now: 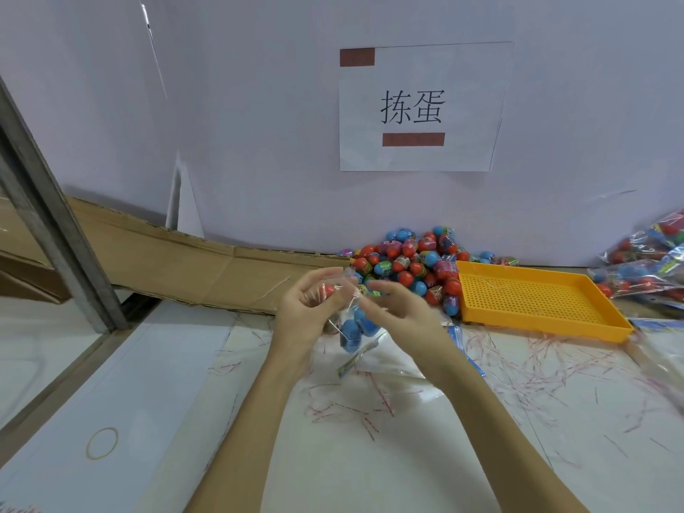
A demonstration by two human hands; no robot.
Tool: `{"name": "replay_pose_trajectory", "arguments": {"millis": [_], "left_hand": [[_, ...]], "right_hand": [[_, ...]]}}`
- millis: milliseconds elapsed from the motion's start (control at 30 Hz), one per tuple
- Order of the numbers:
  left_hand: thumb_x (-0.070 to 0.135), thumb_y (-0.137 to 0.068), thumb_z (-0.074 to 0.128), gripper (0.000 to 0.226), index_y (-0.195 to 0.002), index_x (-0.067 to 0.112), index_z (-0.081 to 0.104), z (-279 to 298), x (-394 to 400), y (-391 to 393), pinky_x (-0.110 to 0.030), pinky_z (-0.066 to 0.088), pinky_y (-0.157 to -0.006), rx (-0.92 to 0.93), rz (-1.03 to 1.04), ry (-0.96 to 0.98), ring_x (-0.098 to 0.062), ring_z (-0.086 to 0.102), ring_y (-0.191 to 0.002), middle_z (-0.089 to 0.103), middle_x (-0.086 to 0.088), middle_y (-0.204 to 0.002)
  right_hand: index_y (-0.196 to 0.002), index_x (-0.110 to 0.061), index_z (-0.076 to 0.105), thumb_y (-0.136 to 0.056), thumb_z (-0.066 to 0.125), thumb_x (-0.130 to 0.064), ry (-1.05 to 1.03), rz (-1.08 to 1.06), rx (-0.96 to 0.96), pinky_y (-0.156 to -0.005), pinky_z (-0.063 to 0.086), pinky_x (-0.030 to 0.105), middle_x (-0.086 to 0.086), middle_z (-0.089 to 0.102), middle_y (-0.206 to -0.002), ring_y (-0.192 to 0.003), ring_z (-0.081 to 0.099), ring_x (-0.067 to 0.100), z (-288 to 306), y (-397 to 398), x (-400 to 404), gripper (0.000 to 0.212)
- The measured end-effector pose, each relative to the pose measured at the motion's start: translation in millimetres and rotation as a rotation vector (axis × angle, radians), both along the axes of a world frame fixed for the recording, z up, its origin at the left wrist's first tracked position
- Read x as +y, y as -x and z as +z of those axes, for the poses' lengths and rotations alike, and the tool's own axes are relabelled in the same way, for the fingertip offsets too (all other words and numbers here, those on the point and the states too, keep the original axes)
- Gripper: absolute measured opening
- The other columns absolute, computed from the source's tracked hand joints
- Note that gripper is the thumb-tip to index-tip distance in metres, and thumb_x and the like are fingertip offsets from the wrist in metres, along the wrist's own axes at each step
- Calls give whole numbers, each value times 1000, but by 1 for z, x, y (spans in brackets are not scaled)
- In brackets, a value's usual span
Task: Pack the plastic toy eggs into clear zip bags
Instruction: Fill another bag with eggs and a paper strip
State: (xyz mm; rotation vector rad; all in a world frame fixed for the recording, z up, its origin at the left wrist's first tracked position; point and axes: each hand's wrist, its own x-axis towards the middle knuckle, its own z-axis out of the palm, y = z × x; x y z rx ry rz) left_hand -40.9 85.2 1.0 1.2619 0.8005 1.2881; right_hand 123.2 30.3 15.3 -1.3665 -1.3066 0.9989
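Observation:
A clear zip bag with blue toy eggs inside hangs above the table between my hands. My left hand pinches the bag's top edge on the left side, fingers curled. My right hand pinches the top on the right side. A heap of red and blue toy eggs lies against the white wall just behind the hands.
An orange perforated tray sits to the right of the heap. Filled bags of eggs pile at the far right. Flattened cardboard lies at the left rear, a rubber band near left, and several red-white strips litter the tabletop.

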Motion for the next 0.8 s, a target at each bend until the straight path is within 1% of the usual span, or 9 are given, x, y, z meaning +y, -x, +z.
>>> {"name": "replay_pose_trajectory", "arguments": {"millis": [133,267,333,400,533,600,667,700,800], "left_hand": [[40,-81,79,47,-118,12,73,1,-1,-6,-42,62,-82,-126,47,100,-30,75,-104,79,-8,-111],[24,-81,79,31,-109,10,76,5,0,-6,-29,63,-71,-303,30,209,-21,77,-92,79,-13,-107],[22,-77,83,24,-99,13,80,5,1,-4,-28,61,-65,-289,44,209,-16,76,-81,79,-14,-103],[22,-75,86,23,-95,13,81,3,2,-3,-25,59,-59,-254,35,184,-15,76,-77,80,-14,-102],[33,-82,84,24,-102,20,83,-1,1,-5,-23,60,-70,-92,-35,79,-21,77,-97,80,-7,-107],[48,-92,74,28,-107,26,82,0,-2,-7,-21,59,-77,-10,-63,20,-19,75,-106,80,-3,-110],[69,-94,57,49,-114,30,79,4,-4,-9,-21,59,-80,28,-106,9,-15,74,-110,78,2,-116],[73,-95,51,56,-118,30,77,5,-5,-9,-23,59,-82,26,-129,12,-16,73,-111,77,3,-119],[51,-104,53,38,-123,25,73,4,-3,-6,-26,59,-82,10,-151,-7,-20,72,-114,76,0,-123]], "right_hand": [[-111,-27,75,-92,73,-35,36,74,47,-80,58,23,17,71,-103,-99,71,24,-7,9,1,21],[-108,-27,76,-91,75,-32,76,90,71,-74,58,20,3,76,-104,-98,73,17,-10,12,1,18],[-106,-33,75,-90,77,-34,100,130,71,-68,58,19,-5,77,-104,-94,73,9,-8,13,-2,16],[-105,-34,75,-89,78,-33,50,149,57,-70,57,18,-10,77,-102,-94,73,6,-7,15,-4,16],[-111,-23,73,-89,78,-30,-52,145,140,-81,57,20,-5,78,-104,-98,74,12,-5,21,-5,24],[-112,-28,73,-89,78,-34,-44,118,153,-81,59,23,-4,78,-102,-95,75,13,-6,23,-4,24],[-110,-29,74,-91,76,-36,-47,102,138,-81,59,23,-5,78,-101,-95,74,12,-7,24,-4,21],[-108,-28,75,-92,75,-36,-52,94,136,-81,58,22,-5,78,-100,-95,74,12,-7,23,-3,18],[-106,-28,75,-93,73,-33,-39,23,141,-79,57,20,-7,77,-101,-97,72,14,-7,22,0,13]]}}
